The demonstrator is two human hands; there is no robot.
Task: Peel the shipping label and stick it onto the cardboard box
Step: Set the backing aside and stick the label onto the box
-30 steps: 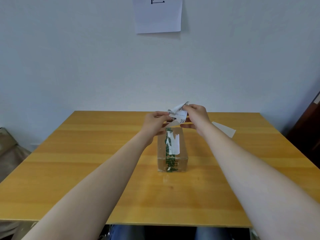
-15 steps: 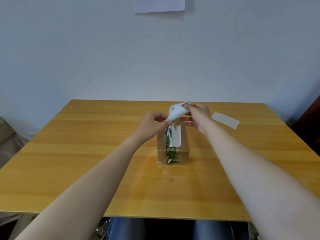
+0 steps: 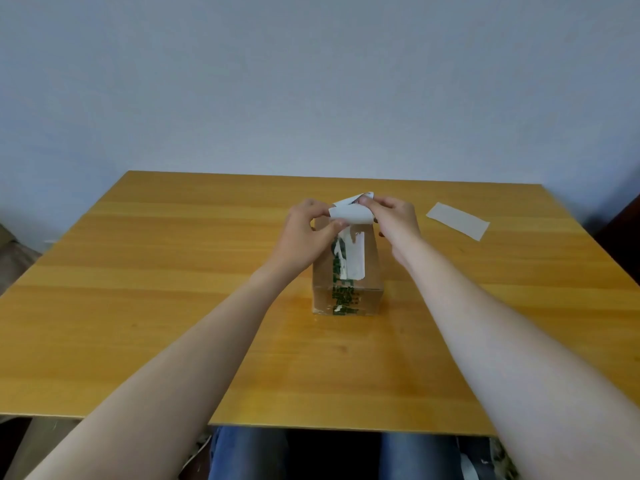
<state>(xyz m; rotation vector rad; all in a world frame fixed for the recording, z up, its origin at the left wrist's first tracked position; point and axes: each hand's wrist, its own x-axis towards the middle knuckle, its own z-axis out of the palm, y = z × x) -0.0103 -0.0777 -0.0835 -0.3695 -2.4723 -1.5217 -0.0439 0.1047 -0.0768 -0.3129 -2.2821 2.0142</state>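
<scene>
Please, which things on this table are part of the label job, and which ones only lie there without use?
Part of the job:
- shipping label, pinched by left hand and right hand
- cardboard box, under the hands

Lying about:
- strip of pale paper, flat on the table to the right, untouched

No word or number can be read anywhere. Green print is seen on the tape running down the cardboard box (image 3: 347, 282) — too blurred to be made out — and a few dark marks are shown on the curled shipping label (image 3: 350, 212), likewise illegible.
</scene>
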